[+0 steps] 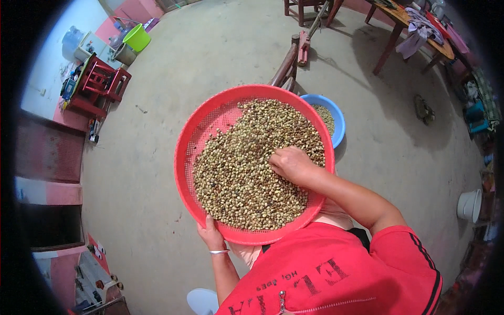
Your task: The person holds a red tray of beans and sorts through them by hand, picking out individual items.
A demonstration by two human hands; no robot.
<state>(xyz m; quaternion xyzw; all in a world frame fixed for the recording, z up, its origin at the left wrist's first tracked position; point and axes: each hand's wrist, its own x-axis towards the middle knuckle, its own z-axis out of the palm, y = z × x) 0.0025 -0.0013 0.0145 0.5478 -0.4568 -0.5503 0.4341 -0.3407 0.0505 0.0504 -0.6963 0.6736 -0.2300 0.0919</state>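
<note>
A round red plastic sieve [187, 126] with a mesh bottom rests over my lap. Spread across most of it are small beans [247, 168], pale green to brown, looking like unroasted coffee; bare mesh shows at the upper left. My left hand [212, 234], a silvery bangle at its wrist, grips the near-left rim, with its thumb over the edge and the other fingers hidden beneath. From the right, my right hand [294, 165] reaches in among the beans. Its fingers are curled downward, and what the fingertips hold, if anything, is hidden.
Behind the sieve's right side, a blue basin [340, 122] holds more beans. A wooden bench-like frame [286, 65] stands just beyond. Farther off are a table [399, 18] with cloth on it, a red stool [102, 79], a green bucket [137, 38] and a white bucket [469, 205].
</note>
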